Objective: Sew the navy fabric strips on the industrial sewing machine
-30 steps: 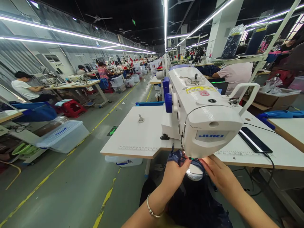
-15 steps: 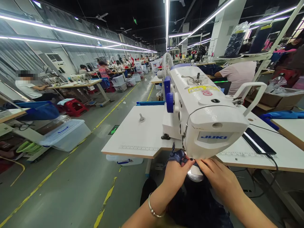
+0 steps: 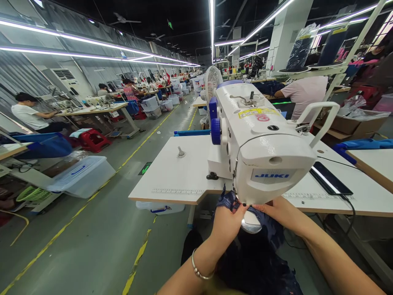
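**Hands on dark fabric under the machine head**

Fabric (image 3: 260,250), dark navy, lies bunched in our lap and runs up under the front end of the white sewing machine (image 3: 264,151), where both our hands meet it. Our left hand (image 3: 229,221), a thin bracelet (image 3: 198,270) on its wrist, has its fingers closed on a fold of the cloth just below the machine's face. Our right hand (image 3: 281,211) comes in from the other side and presses on the same cloth close by; its fingertips are hidden behind the machine, so we cannot tell how tightly it grips. The needle area is hidden from us too. The machine stands on a white worktop (image 3: 175,176), with a black phone (image 3: 330,178) lying to its right and a cable running from it. Across the aisle a person in a white shirt (image 3: 29,114) sits at another bench, and a clear plastic bin (image 3: 81,174) rests on the floor.
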The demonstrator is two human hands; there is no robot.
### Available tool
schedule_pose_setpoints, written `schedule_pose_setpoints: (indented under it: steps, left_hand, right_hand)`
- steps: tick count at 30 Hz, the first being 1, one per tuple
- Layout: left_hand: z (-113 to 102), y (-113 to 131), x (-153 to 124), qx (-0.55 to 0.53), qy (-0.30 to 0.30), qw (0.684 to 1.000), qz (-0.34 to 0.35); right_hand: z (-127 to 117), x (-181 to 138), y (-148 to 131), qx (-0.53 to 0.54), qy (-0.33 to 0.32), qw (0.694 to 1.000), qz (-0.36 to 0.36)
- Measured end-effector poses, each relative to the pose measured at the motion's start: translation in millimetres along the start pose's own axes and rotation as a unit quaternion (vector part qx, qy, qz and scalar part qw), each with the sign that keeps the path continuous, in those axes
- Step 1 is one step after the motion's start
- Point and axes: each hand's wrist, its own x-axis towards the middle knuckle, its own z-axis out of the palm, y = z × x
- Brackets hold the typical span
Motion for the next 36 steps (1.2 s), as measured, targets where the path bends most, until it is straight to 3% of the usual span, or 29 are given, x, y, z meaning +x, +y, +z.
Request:
schedule_pose_setpoints:
  steps: [6,10,13,27,36]
  left_hand:
    - [-2.8,2.1,-0.7,-0.010,-0.004,1.000,0.016]
    - [-10.1,-5.0,-0.1,-0.041,-0.040,0.998,0.001]
    - [-11.3,-15.5,1.9,-0.088,-0.037,0.995,-0.007]
    - [-9.0,-24.3,5.5,-0.129,-0.050,0.990,-0.022]
    - [-8.1,-16.1,6.5,-0.138,-0.052,0.989,-0.029]
  right_hand:
    - [7.9,-7.6,0.1,0.111,-0.020,0.994,-0.007]
    - [9.0,-16.4,8.2,0.094,0.077,0.993,-0.006]
    - [8.3,-20.6,16.4,0.063,0.111,0.992,0.005]
    - [10.0,-16.6,22.8,0.068,0.106,0.992,-0.012]
    - [7.7,-18.1,30.6,0.060,0.092,0.994,-0.011]
